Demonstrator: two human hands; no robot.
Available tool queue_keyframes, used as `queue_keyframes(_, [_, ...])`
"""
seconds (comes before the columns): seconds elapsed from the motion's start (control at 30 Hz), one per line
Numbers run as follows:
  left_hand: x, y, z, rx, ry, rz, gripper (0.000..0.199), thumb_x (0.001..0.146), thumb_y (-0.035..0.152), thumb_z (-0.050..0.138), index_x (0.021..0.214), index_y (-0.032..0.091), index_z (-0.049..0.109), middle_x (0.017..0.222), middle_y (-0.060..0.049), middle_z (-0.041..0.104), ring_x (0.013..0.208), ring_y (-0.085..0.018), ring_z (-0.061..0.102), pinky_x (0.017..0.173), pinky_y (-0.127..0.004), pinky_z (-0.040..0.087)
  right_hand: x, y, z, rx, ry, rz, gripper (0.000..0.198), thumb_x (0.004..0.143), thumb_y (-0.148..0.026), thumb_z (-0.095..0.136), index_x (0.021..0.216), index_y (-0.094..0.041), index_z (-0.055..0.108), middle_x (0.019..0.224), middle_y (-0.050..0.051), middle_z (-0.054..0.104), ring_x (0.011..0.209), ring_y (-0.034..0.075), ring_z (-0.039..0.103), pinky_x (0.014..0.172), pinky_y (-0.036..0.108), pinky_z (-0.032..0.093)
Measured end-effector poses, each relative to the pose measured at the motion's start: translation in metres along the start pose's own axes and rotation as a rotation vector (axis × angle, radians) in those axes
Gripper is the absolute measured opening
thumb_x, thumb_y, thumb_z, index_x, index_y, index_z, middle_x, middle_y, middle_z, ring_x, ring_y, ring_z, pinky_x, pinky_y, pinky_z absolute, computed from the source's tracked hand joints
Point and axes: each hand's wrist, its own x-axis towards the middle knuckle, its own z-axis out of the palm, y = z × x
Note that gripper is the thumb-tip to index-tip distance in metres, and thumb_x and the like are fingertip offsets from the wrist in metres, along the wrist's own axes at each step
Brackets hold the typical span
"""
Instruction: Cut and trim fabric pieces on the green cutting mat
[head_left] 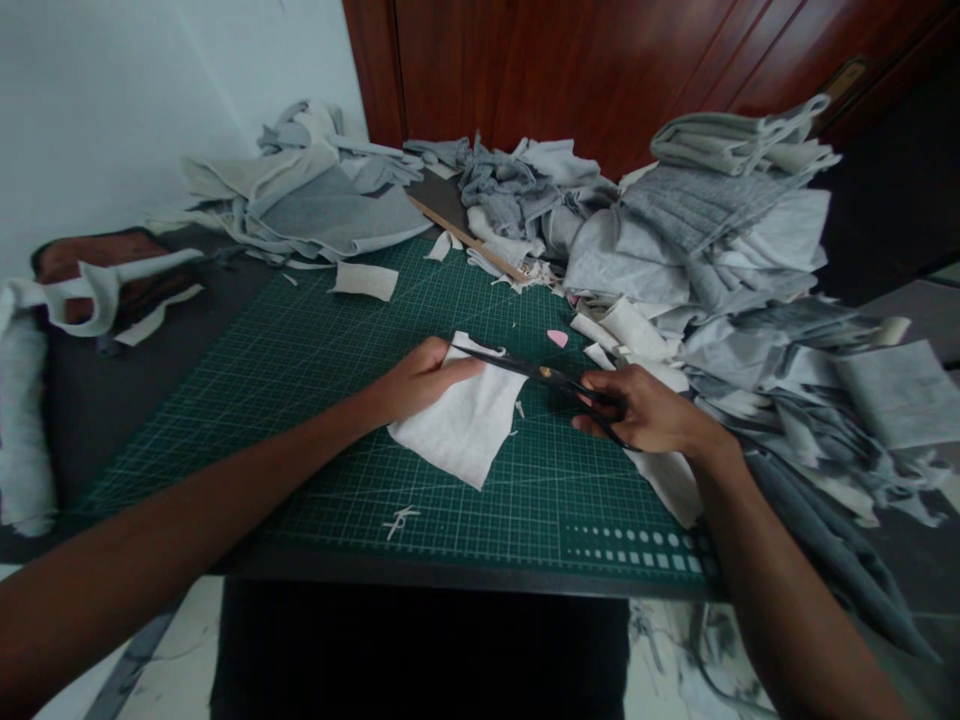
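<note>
My left hand (pixel 431 380) pinches the upper left part of a whitish fabric piece (pixel 469 425) over the green cutting mat (pixel 330 400). In my right hand (pixel 637 405) is a pair of black scissors (pixel 546 373), fingers wrapped through the handles. The blades point left and lie across the fabric's upper edge, their tips close to my left thumb. A narrow sliver of fabric stands above the blades. Just beyond the scissors, a pink piece of chalk-like material (pixel 557 338) rests on the mat.
Grey and white fabric heaps (pixel 697 220) crowd the right and back. A wooden ruler (pixel 469 238) lies partly among them. Small fabric scraps (pixel 366 281) and thin offcuts (pixel 401 518) dot the mat. At the far left lies a brown-and-black item (pixel 97 260) with fabric strips on it.
</note>
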Motion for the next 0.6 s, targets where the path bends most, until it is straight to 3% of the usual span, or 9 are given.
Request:
queue_keyframes(0.13, [0.004, 0.003, -0.008, -0.016, 0.03, 0.136, 0.028, 0.083, 0.041, 0.059, 0.065, 0.02, 0.055, 0.056, 0.005, 0.04, 0.052, -0.011, 0.038, 0.049, -0.025, 0.029, -0.001, 0.001, -0.001, 0.009, 0.003, 0.013, 0.029, 0.089, -0.038, 0.069, 0.075, -0.023, 0.049, 0.063, -0.007, 0.041, 0.054, 0.011, 0.037, 0.049, 0.025, 0.029])
queue_keyframes(0.27, [0.005, 0.009, -0.014, 0.003, 0.047, 0.212, 0.022, 0.084, 0.036, 0.059, 0.071, 0.019, 0.058, 0.061, 0.004, 0.045, 0.055, -0.011, 0.041, 0.052, -0.024, 0.032, -0.002, 0.0, -0.002, 0.007, 0.001, 0.023, 0.03, 0.09, -0.039, 0.07, 0.076, -0.023, 0.049, 0.063, -0.007, 0.042, 0.055, 0.011, 0.036, 0.05, 0.025, 0.028])
queue_keyframes(0.6, [0.003, 0.011, -0.009, -0.171, 0.112, 0.146, 0.029, 0.079, 0.035, 0.071, 0.079, 0.022, 0.045, 0.065, 0.007, 0.044, 0.053, -0.008, 0.04, 0.047, -0.02, 0.03, 0.0, -0.001, -0.005, -0.004, 0.022, 0.027, 0.031, 0.089, -0.039, 0.07, 0.074, -0.023, 0.048, 0.062, -0.007, 0.042, 0.055, 0.011, 0.037, 0.051, 0.026, 0.028])
